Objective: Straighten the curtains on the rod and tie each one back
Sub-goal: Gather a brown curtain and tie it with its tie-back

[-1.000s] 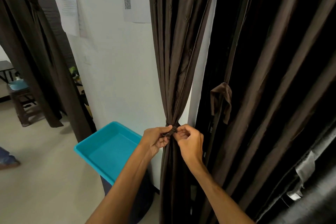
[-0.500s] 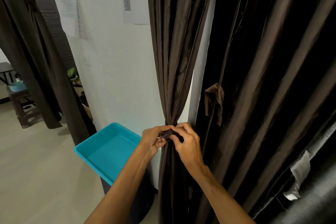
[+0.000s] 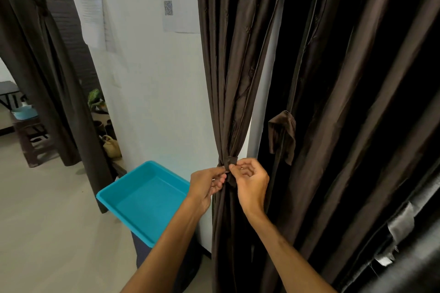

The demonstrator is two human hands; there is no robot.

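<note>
- Your left hand and your right hand meet in front of you. Both have curled fingers, and each pinches the dark tie-back between thumb and fingertip.
- The tie-back goes around the brown curtain and gathers it into a narrow bunch, just beside the white wall.
- Left of your left forearm, a turquoise tray sits on a dark base.
- On the right, a second brown curtain hangs in loose folds, and a short cloth strip hangs freely on it.
- Far left, another dark curtain is already tied high up, with a wooden stool beside it.
</note>
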